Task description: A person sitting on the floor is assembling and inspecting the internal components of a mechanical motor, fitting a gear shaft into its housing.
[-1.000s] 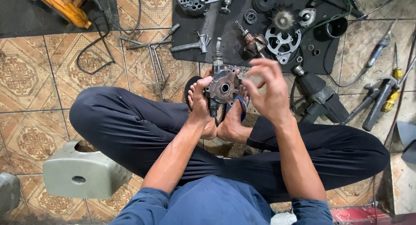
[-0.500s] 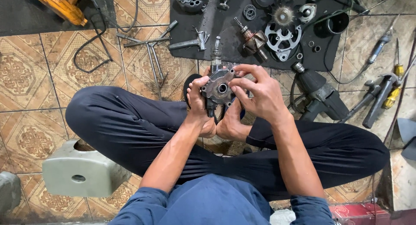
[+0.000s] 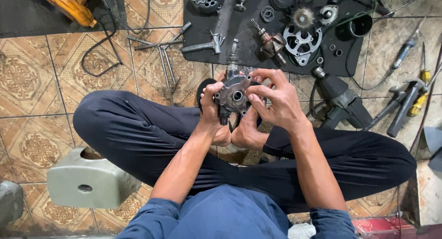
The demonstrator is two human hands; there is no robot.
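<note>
The left hand (image 3: 212,105) and right hand (image 3: 276,103) both clasp the greasy grey cast-metal housing (image 3: 233,97) by its rim; it looks heavy, rigid, slippery.

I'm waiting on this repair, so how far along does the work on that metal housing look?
Done: the unit looks stripped, since a rotor, a spoked end plate and small rings lie on the black mat. In hand: the left hand grips the round metal housing while the right hand works its rim. Left: those loose parts remain off the housing, and screwdrivers lie unused nearby.
</note>
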